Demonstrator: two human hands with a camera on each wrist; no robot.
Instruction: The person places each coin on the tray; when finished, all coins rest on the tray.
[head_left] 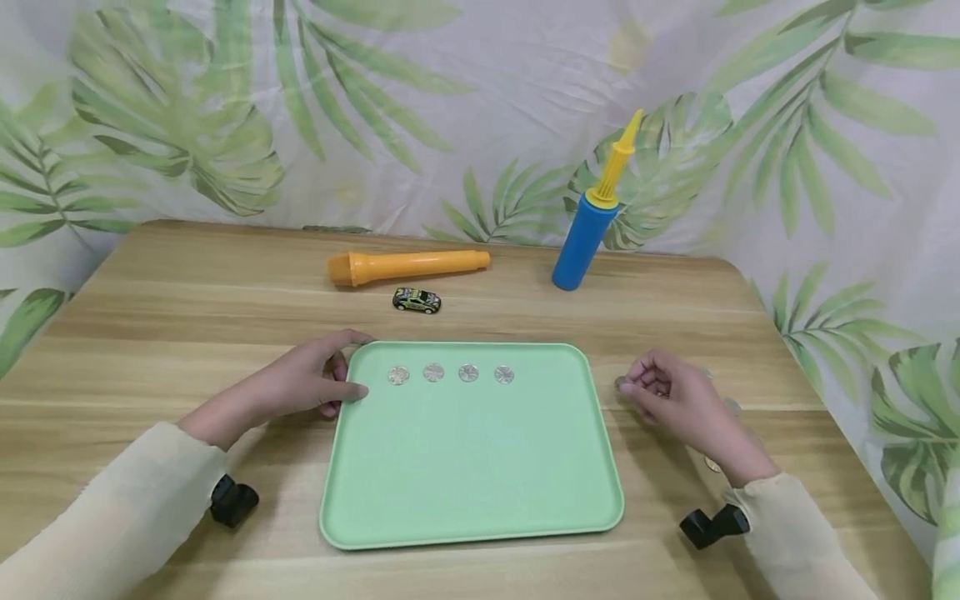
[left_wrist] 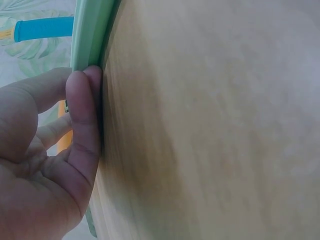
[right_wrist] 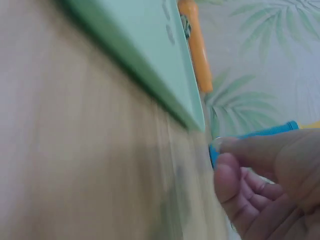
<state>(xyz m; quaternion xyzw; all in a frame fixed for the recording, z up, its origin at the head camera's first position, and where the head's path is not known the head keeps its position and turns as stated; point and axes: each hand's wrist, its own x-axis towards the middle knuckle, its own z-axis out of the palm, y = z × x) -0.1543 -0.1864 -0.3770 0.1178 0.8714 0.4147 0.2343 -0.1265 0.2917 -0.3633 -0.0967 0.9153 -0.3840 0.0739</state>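
Observation:
A pale green tray (head_left: 472,467) lies on the wooden table in front of me. Several silver-coloured coins (head_left: 468,372) form a row near its far edge. At the tray's upper left corner, my left hand (head_left: 303,375) grips the rim, thumb over the edge and other fingers along the outside wall. Right of the tray, my right hand (head_left: 678,404) pinches a coin (head_left: 621,382) between thumb and fingertips, just above the table. Loose coins (head_left: 712,464) lie beneath and beside that hand, partly hidden by it. The right wrist view shows the pinched coin's edge only faintly.
Behind the tray are a small toy car (head_left: 417,301) and an orange toy microphone (head_left: 408,267) lying on its side. A blue and yellow hand pump (head_left: 581,242) stands at the back right. A leaf-patterned cloth (head_left: 510,100) hangs behind the table (head_left: 225,317).

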